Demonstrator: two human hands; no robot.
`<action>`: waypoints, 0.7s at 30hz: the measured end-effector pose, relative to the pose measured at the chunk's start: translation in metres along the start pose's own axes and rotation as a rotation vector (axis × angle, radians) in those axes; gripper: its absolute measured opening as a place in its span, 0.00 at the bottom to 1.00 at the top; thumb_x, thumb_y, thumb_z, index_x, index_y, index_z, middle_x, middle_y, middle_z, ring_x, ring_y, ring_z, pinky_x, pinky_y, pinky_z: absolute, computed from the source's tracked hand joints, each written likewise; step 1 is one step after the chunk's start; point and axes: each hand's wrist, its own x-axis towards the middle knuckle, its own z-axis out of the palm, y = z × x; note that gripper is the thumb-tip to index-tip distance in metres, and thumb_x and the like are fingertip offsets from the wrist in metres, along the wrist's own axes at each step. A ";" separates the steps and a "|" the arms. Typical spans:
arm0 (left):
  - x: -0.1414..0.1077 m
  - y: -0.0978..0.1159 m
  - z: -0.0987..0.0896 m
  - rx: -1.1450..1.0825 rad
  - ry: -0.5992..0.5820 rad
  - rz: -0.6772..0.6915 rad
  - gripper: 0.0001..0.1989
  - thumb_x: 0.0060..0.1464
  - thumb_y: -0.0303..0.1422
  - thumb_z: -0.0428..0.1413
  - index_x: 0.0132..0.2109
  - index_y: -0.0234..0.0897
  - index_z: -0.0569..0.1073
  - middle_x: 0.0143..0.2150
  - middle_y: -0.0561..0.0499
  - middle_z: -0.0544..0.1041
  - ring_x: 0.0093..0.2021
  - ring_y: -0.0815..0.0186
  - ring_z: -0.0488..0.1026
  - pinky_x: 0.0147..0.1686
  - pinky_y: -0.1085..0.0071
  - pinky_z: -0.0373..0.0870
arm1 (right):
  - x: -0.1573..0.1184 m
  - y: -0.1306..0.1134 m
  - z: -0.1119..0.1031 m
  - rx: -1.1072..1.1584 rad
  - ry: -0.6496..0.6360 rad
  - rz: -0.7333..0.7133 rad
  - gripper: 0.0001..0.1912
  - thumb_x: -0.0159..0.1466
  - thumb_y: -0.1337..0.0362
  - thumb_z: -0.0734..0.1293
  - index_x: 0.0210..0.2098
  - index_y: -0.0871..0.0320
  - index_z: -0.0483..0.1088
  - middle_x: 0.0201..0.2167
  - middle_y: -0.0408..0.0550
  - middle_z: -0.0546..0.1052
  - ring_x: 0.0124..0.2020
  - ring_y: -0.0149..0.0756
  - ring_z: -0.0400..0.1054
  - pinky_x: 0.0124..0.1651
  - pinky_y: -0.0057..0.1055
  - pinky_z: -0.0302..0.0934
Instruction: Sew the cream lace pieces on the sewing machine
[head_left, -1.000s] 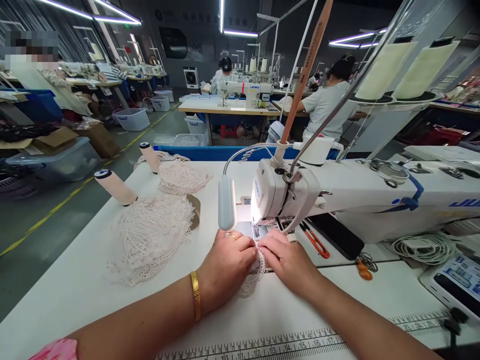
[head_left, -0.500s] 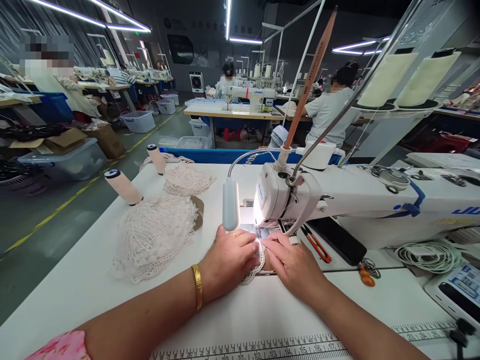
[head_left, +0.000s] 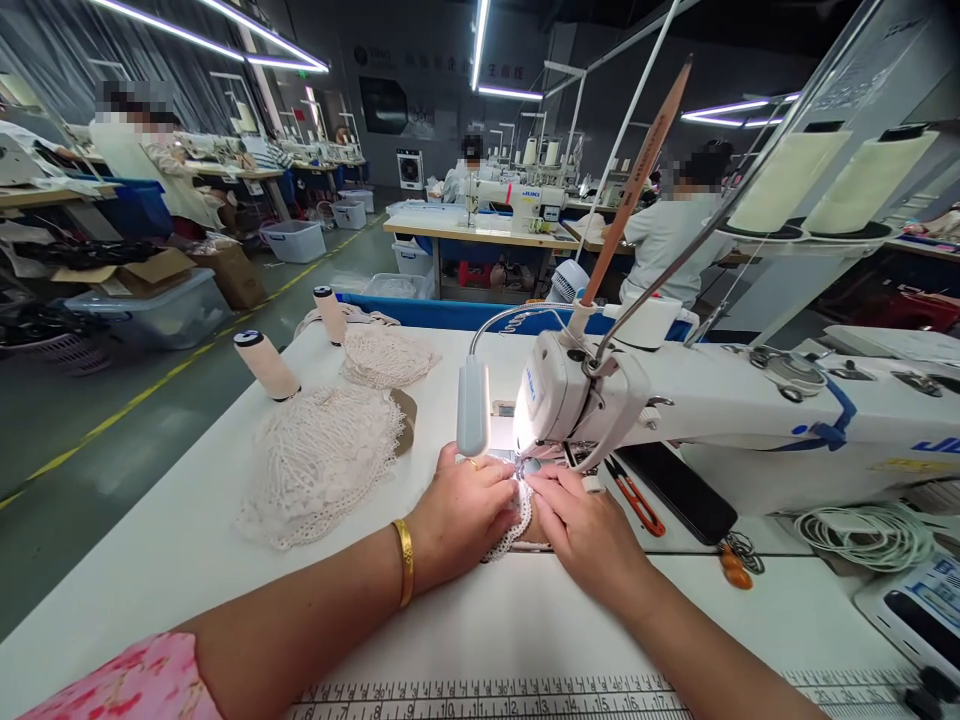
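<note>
At far left on the white table (head_left: 172,570), a near thread cone (head_left: 268,368) and a far thread cone (head_left: 330,318), both peach and tilted. Just right of these, a near lace heap (head_left: 322,470), with a far lace heap (head_left: 386,357) behind. Next, below the slim lamp (head_left: 472,405), the left hand (head_left: 461,510), gold bangle at the wrist, fingers bent and gathered, pinching lace between fingertips and thumb. Between both hands, right at the presser foot (head_left: 521,465), the lace piece (head_left: 523,512), scalloped trim curving toward the near side. Compared with a second ago, less lace trailing on the near side, fingertips closer to the foot, and a brown patch (head_left: 538,530) now exposed right of the trim; probably lace drawn farther in, with the edge being steered along the stitching line. Perhaps little slack left to guide in this stretch, to judge by the short tail. Right of the trim, the right hand (head_left: 589,520), index fingertip against the lace and thumb set a little lower; cannot tell whether pinching or only pressing flat. Farther right, beside the sewing machine (head_left: 570,385), orange snips (head_left: 643,512), then a black phone (head_left: 682,490) and keys with an orange charm (head_left: 736,570), all well clear of the lace.
</note>
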 end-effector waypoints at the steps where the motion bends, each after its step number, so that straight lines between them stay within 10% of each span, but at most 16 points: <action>1: 0.000 0.000 0.000 0.000 0.002 -0.002 0.08 0.69 0.29 0.52 0.41 0.37 0.75 0.53 0.48 0.82 0.57 0.54 0.77 0.54 0.52 0.60 | 0.000 0.000 0.000 -0.007 -0.002 0.001 0.19 0.74 0.71 0.56 0.51 0.57 0.78 0.48 0.54 0.80 0.29 0.39 0.68 0.31 0.37 0.57; 21: -0.004 0.004 -0.012 0.004 -0.034 -0.017 0.08 0.66 0.35 0.59 0.39 0.37 0.75 0.51 0.47 0.81 0.53 0.54 0.76 0.54 0.51 0.57 | 0.001 0.001 -0.004 -0.002 0.007 -0.019 0.18 0.75 0.69 0.56 0.55 0.57 0.76 0.48 0.55 0.79 0.38 0.46 0.71 0.37 0.39 0.61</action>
